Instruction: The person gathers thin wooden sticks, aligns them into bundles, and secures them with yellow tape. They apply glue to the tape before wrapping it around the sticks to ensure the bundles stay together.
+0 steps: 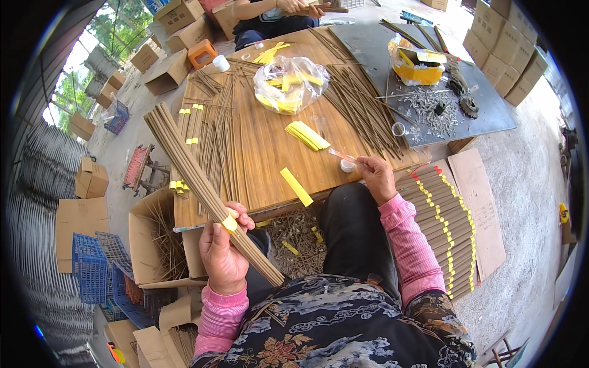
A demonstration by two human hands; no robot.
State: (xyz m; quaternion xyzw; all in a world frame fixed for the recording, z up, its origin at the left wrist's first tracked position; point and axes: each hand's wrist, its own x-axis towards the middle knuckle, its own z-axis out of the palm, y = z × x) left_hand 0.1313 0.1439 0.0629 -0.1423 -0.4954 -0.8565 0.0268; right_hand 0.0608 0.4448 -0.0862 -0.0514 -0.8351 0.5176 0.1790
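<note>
The left hand (224, 260) is gripping a long bundle of slim brown sticks (195, 172), its thumb and fingers closing where a bright yellow paper band (229, 222) is circling them. The bundle is hanging clear of the brown wooden bench (264, 168), its lower end slanting over the person's lap and its longer upper part pointing away to the left. The right hand (378, 179) is pinching one end of a flat, narrow, pinkish translucent applicator (345, 156) just by a small round white cup (348, 165); whether the two are touching, I cannot tell.

To do this well, the left thumb should be pressing steadily on the band, so the sticks are staying tightly packed and the paper is not slackening. Whether its end is already fastened, the fingers are hiding. If the cup is holding paste, which I cannot confirm, the right hand should be picking up only a thin film, so that none is smearing onto the sticks.

A single flat yellow paper strip (296, 187) is lying between the hands near the bench's front edge, with a fanned stack of yellow strips (307, 135) resting farther back; drips should be staying off both.
</note>
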